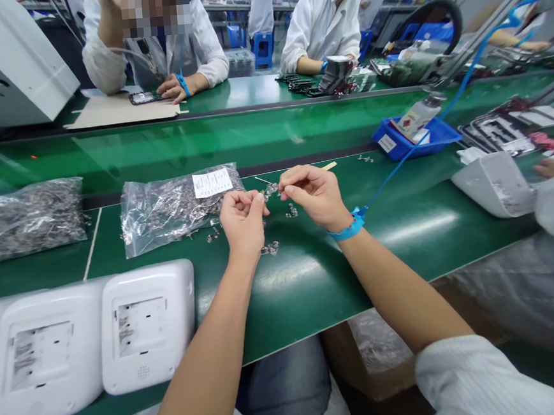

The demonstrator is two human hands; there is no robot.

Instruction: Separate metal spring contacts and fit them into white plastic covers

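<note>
My left hand (244,224) is closed in a pinch, thumb against the bent forefinger, above the green bench. To its right my right hand (313,195) also pinches, with its fingertips turned toward the left hand. Whatever lies between either hand's fingertips is too small to make out. A cluster of small shiny metal spring pieces (270,190) shows between the two hands; I cannot tell whether it is held or lies on the bench. More loose metal pieces (291,211) lie below it, and others (271,249) sit beside my left wrist. A blue strap (349,226) circles my right wrist.
A clear bag of metal parts (166,210) lies left of my hands, another bag (23,221) farther left. White plastic housings (147,326) stand front left. A blue tray (415,140) holds a bottle (421,116). A blue coiled cord (401,162) runs from my wrist strap. Co-workers sit opposite.
</note>
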